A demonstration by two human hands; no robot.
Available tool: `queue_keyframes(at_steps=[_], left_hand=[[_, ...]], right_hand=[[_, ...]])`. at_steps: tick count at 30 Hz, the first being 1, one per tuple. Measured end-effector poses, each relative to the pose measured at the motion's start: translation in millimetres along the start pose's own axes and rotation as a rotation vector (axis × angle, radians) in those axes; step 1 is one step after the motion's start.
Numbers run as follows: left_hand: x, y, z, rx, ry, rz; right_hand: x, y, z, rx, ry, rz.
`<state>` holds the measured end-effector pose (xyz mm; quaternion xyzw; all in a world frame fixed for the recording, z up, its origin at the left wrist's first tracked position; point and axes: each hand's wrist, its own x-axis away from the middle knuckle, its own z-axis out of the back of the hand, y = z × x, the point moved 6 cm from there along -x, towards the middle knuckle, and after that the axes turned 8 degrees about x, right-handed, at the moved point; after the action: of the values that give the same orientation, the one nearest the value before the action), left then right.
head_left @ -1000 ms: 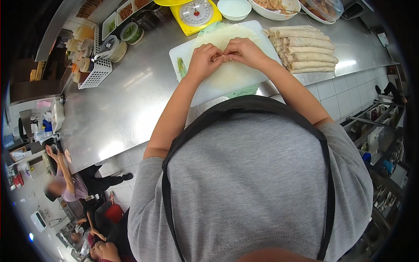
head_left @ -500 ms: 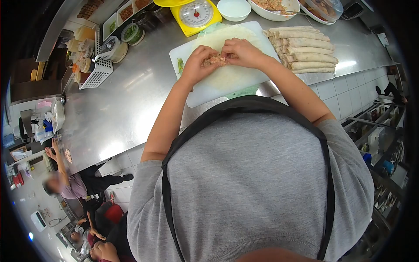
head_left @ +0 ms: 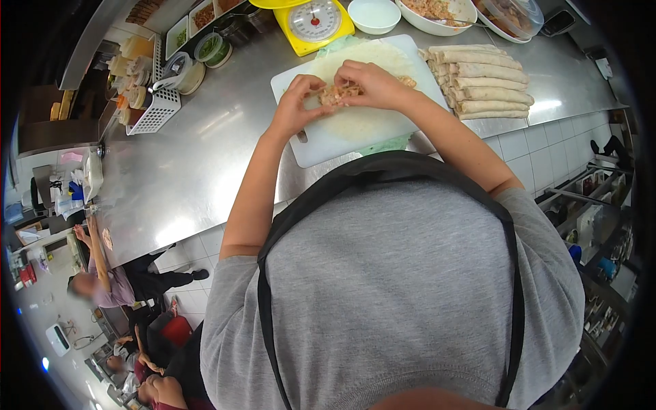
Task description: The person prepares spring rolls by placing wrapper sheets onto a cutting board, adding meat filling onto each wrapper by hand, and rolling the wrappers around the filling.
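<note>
Filling (head_left: 333, 96) is being pinched by the right hand (head_left: 365, 85), fingers and thumb closing on it; its left end is being flanked by the curved left hand (head_left: 301, 102), whether gripping cannot be told. The filling is being supported by a pale thin sheet (head_left: 359, 124) on the white board (head_left: 313, 154), some showing beyond the right hand too. Tearing of the sheet is being risked, likely from fingertips being pressed too hard; lumps or gaps could also be caused by uneven pinching. Being counted: two hands, one board, one yellow scale (head_left: 315, 27), two open white bowls (one small (head_left: 374, 16), one larger (head_left: 456, 12)), one stack of rolls (head_left: 488, 82), exact number being hidden by overlap; sheet count not being made clear.
</note>
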<state>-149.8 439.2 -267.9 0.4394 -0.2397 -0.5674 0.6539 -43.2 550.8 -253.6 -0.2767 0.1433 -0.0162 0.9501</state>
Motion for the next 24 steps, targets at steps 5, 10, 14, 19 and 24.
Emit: queue_keyframes(at_steps=[5,10,14,19,24], left_hand=[[-2,3,-1,-0.085,-0.042,0.008],[-3,-24,-3,0.006,-0.061,0.119],[2,3,4,-0.008,0.033,0.069],[0,-10,8,-0.175,-0.057,-0.105],[7,-17,13,-0.049,-0.013,-0.032]], right_hand=[[-5,1,-21,0.157,0.029,0.042],[-5,-6,-27,0.206,-0.048,0.027],[-2,-11,-10,0.026,0.030,-0.020],[-5,-4,-20,0.043,-0.024,0.016],[-9,-5,-21,0.021,-0.149,-0.064]])
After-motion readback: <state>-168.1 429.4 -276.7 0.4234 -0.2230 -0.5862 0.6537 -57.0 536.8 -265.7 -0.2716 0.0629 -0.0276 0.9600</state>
